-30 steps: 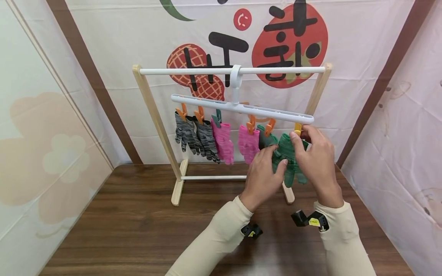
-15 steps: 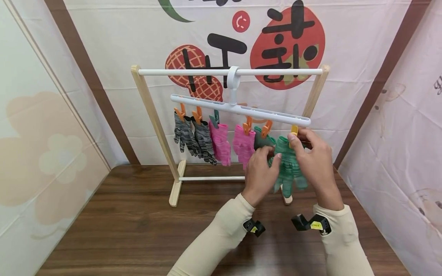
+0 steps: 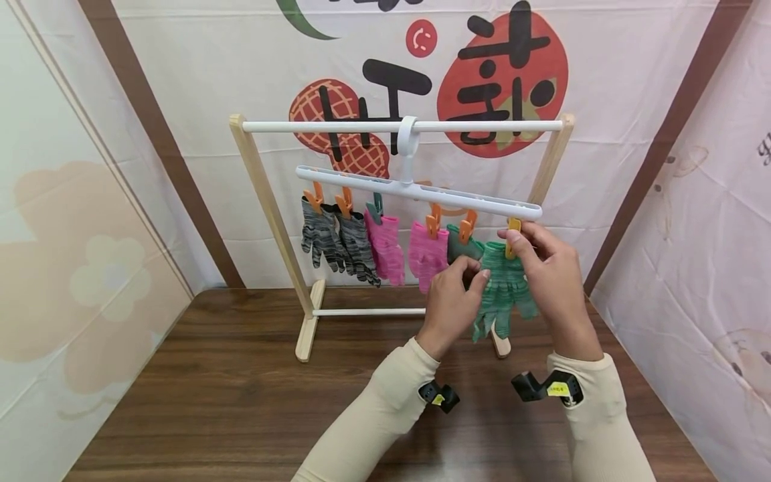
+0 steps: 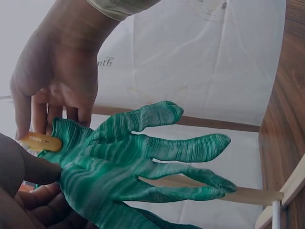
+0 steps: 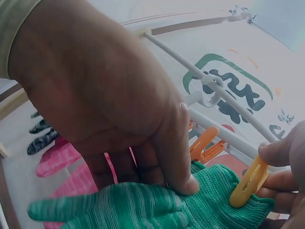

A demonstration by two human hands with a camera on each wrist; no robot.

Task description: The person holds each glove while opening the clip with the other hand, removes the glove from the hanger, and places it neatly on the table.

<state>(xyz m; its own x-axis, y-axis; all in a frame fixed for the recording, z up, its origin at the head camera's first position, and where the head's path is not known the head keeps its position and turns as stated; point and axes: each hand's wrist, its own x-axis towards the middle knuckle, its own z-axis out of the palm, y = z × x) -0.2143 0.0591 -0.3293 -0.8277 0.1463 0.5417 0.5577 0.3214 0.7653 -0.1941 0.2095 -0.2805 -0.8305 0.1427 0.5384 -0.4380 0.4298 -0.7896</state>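
Note:
In the head view a green striped knit glove [image 3: 503, 284] hangs at the right end of the white hanger [image 3: 482, 202], fingers pointing down. My right hand [image 3: 552, 284] pinches a yellow clothespin [image 3: 513, 238] at its cuff; the right wrist view shows the clothespin [image 5: 249, 183] across the cuff edge. My left hand [image 3: 450, 301] pinches the glove's left side between thumb and fingers. The thumb presses on the knit in the right wrist view, beside the cuff. Behind my left hand, a second green glove [image 3: 462, 248] hangs from an orange clothespin [image 3: 466, 226], partly hidden.
Grey gloves [image 3: 324, 234] and pink gloves [image 3: 385, 244] hang farther left on clothespins. The hanger tilts down to the right from a white rod [image 3: 325, 126] on a wooden stand [image 3: 265, 194]. Below lies a brown wooden table [image 3: 241, 402], with printed cloth behind.
The green glove has straightened and hangs lower, its fingers spread downward. My left hand has shifted slightly left and down, and more of the yellow clothespin shows under my right hand.

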